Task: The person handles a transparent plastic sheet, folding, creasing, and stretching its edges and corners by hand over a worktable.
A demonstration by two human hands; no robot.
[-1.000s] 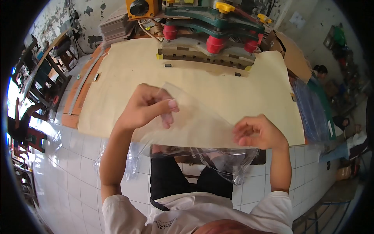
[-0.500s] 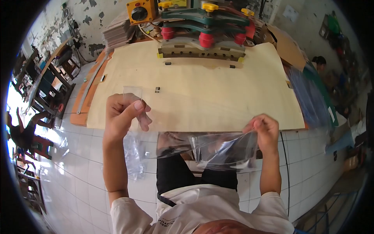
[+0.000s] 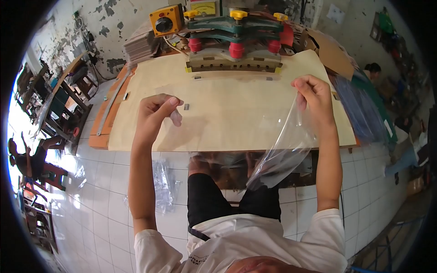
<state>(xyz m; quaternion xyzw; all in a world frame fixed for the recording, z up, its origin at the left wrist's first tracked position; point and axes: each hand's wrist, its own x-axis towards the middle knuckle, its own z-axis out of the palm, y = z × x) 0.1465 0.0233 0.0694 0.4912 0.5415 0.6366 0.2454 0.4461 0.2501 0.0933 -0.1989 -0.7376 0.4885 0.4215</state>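
Note:
A thin clear plastic sheet (image 3: 287, 148) stretches between my hands over the front of the cream-covered table (image 3: 236, 100). My left hand (image 3: 154, 113) pinches its left end, thumb against curled fingers, above the left part of the table. On the other side my right hand (image 3: 317, 98) grips an upper corner between thumb and fingers. From there the sheet hangs in a fold past the table's front edge, over my lap. Its see-through outline is hard to follow in the middle. Small dark pieces (image 3: 186, 107) lie on the table surface near my left fingers.
A green press with yellow knobs (image 3: 236, 34) stands at the table's back, beside an orange control box (image 3: 167, 20). Stacked clear sheets (image 3: 364, 113) lie at the right, a metal ruler (image 3: 110, 100) at the left. Crumpled plastic (image 3: 164, 184) is on the floor. Other people sit at both sides.
My right hand has risen and moved forward over the table, lifting its end of the plastic sheet. My left hand has moved slightly up and right. The sheet's hanging fold is now steeper.

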